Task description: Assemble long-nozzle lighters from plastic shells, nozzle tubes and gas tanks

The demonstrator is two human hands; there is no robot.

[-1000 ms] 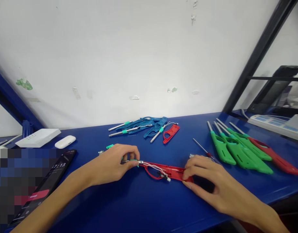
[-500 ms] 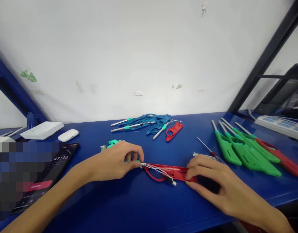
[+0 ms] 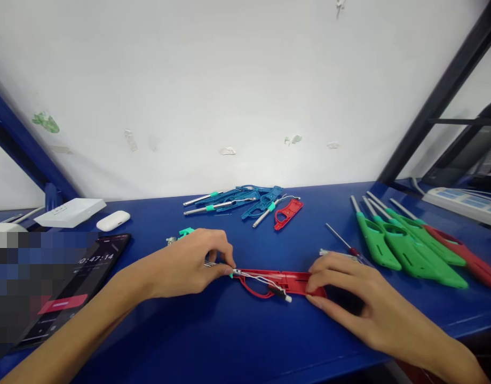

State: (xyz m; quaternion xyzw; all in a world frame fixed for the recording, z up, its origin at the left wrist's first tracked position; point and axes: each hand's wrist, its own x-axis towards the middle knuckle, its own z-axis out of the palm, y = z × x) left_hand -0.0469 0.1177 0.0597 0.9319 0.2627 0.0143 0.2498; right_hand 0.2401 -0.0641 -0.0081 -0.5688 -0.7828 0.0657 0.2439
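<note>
A red half-shell of a lighter [image 3: 297, 282] lies on the blue table, its inside facing up. My left hand [image 3: 197, 264] pinches a metal tube with a teal collar at the shell's left end; most of the tube is hidden under the fingers. White wires [image 3: 261, 278] run from the tube over the shell to a small black part [image 3: 277, 292] with a white tip. My right hand [image 3: 349, 296] grips the right end of the red shell between thumb and fingers.
Behind lie blue shells [image 3: 263, 202], metal tubes and another red shell [image 3: 288, 214]. Green lighters [image 3: 409, 245], a red lighter [image 3: 465, 256] and a screwdriver [image 3: 341, 240] are at right. A phone [image 3: 77, 288] and white case [image 3: 113, 220] sit left, teal parts [image 3: 185, 232] behind my left hand.
The view has shifted slightly. The black part with the white tip sits a little higher, closer over the red shell. Both hands keep their hold.
</note>
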